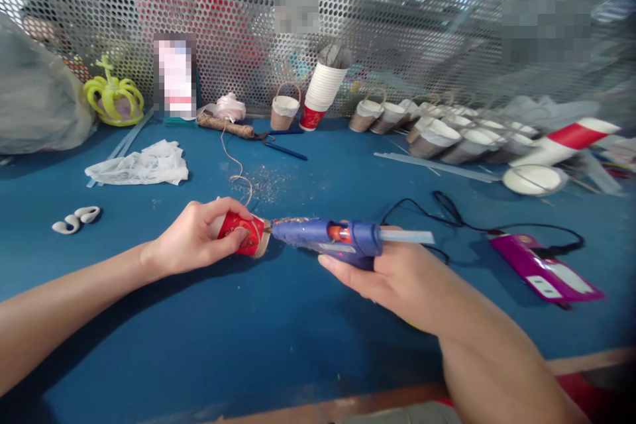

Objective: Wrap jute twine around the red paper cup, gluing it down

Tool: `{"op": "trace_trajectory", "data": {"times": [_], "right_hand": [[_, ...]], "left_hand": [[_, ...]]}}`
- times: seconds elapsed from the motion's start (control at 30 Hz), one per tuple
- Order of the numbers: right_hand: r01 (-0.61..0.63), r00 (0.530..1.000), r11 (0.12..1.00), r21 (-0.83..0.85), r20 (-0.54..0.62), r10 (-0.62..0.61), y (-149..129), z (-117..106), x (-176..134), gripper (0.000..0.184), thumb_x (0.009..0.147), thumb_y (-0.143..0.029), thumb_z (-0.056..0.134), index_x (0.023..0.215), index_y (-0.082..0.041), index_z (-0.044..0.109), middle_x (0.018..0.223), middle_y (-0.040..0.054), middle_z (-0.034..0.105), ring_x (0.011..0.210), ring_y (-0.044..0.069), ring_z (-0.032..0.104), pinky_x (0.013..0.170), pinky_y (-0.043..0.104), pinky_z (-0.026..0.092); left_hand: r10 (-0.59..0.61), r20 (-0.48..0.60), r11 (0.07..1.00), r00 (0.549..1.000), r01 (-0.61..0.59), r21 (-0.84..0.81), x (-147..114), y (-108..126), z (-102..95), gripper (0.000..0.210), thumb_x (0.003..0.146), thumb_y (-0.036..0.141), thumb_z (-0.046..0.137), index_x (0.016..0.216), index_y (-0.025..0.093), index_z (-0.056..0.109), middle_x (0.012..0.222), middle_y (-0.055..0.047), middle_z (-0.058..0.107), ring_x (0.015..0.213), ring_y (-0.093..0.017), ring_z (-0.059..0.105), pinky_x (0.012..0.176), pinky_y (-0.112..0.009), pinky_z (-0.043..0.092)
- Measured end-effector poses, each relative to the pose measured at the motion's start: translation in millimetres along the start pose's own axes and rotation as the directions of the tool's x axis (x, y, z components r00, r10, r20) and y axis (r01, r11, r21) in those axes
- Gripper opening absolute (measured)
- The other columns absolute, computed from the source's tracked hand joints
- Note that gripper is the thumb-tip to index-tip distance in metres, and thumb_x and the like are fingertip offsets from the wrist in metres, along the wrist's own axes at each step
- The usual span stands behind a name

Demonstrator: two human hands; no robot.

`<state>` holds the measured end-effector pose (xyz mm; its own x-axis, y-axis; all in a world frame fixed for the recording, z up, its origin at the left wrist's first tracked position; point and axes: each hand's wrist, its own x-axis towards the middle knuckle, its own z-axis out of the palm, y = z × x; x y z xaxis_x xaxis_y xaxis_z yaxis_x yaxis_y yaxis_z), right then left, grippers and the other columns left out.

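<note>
My left hand (201,238) is closed around a red paper cup (254,232) lying on its side, its rim end wound with brown twine. The twine (233,159) trails from the cup back to a spool (226,126). In my right hand (392,278) is a blue hot glue gun (325,238), fingers wrapped round its handle. A clear glue stick (407,236) pokes out of its back end. The gun's nozzle (269,229) points left and meets, or nearly meets, the twine-wrapped end of the cup.
Several twine-covered cups (432,136) stand at the back right, near a stack of paper cups (322,89). Pliers (283,146) lie behind the cup. A purple badge holder (541,271) with a black cord is at right. White plastic (142,165) and small white pieces (77,218) lie at left.
</note>
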<state>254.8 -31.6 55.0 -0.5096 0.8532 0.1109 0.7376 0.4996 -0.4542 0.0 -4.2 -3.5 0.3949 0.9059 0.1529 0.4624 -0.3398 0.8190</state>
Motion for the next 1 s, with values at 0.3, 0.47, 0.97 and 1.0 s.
{"op": "trace_trajectory", "data": {"times": [0.3, 0.47, 0.97, 1.0], "right_hand": [[-0.027, 0.999, 1.0, 0.013, 0.026, 0.027, 0.3, -2.1, -0.2, 0.025, 0.08, -0.03, 0.049, 0.057, -0.021, 0.045, 0.045, -0.0057, 0.045, 0.041, 0.009, 0.037, 0.042, 0.023, 0.035], [-0.001, 0.999, 1.0, 0.008, 0.047, 0.0, -1.2, -2.8, 0.2, 0.022, 0.079, -0.029, 0.051, 0.059, -0.021, 0.047, 0.052, -0.0041, 0.051, 0.046, 0.01, 0.041, 0.046, 0.022, 0.037], [-0.09, 0.992, 0.994, 0.054, 0.088, 0.085, -1.3, -5.7, 4.0, 0.025, 0.08, -0.027, 0.05, 0.056, -0.022, 0.048, 0.039, -0.006, 0.046, 0.038, 0.01, 0.044, 0.042, 0.023, 0.037], [-0.106, 0.99, 0.993, 0.058, 0.097, 0.1, -1.2, -6.2, 4.9, 0.026, 0.081, -0.027, 0.05, 0.055, -0.022, 0.048, 0.037, -0.0063, 0.046, 0.037, 0.011, 0.044, 0.041, 0.024, 0.037]], "left_hand": [[0.086, 0.003, 0.996, 0.996, -0.086, 0.012, -1.4, 3.1, -1.5, 0.02, 0.078, 0.023, 0.055, 0.094, 0.013, 0.061, 0.074, -0.002, 0.071, 0.059, -0.011, 0.061, 0.05, -0.016, 0.045], [0.103, 0.042, 0.994, 0.994, -0.102, -0.031, -1.3, 4.0, -1.3, 0.018, 0.079, 0.021, 0.055, 0.094, 0.013, 0.059, 0.076, -0.003, 0.073, 0.059, -0.011, 0.062, 0.055, -0.018, 0.049], [0.171, 0.056, 0.985, 0.984, -0.173, 0.026, -2.6, 2.5, -2.9, 0.021, 0.08, 0.021, 0.053, 0.097, 0.012, 0.06, 0.076, -0.006, 0.071, 0.054, -0.011, 0.06, 0.052, -0.018, 0.047], [0.18, 0.054, 0.982, 0.982, -0.183, 0.057, -2.8, 2.0, -2.8, 0.021, 0.08, 0.022, 0.053, 0.097, 0.012, 0.06, 0.074, -0.005, 0.07, 0.05, -0.01, 0.057, 0.048, -0.017, 0.044]]}}
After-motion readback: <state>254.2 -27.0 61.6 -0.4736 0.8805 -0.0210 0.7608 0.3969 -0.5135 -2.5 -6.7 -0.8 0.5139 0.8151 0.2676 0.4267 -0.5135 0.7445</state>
